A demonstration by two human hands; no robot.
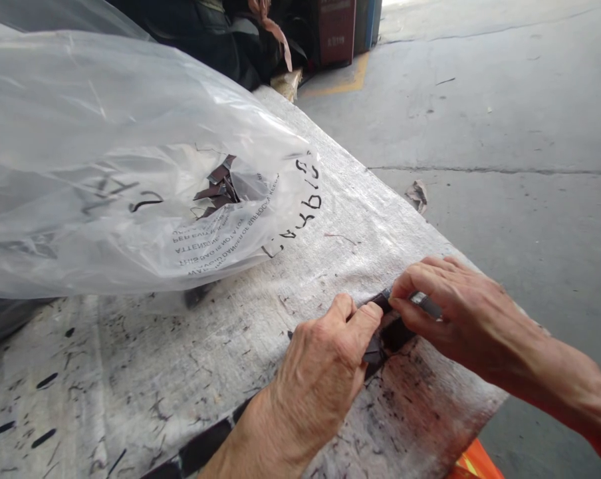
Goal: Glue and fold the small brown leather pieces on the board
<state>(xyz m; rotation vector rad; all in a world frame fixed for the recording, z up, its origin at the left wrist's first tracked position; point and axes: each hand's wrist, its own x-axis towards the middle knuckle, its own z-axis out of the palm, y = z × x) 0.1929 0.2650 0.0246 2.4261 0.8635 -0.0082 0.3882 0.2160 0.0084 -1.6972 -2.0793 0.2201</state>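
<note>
My left hand (pixel 325 359) is closed on a dark strip (pixel 381 301) near the right corner of the cloth-covered table. Just to the right, my right hand (pixel 445 306) pinches the same strip between thumb and fingers. More of the dark material (pixel 397 336) shows beneath and between both hands. A long dark band (pixel 205 449) runs out below my left wrist toward the bottom edge. Whether it joins the held strip is hidden by my left hand and forearm.
A large clear plastic bag (pixel 106 120) with dark scraps (pixel 221 186) inside covers the upper left of the light cloth (pixel 360 246). Thread bits and dark ovals (pixel 47 380) lie on the cloth. Behind the bag, another person's hand (pixel 259 6) is near a pinkish strip (pixel 279 40).
</note>
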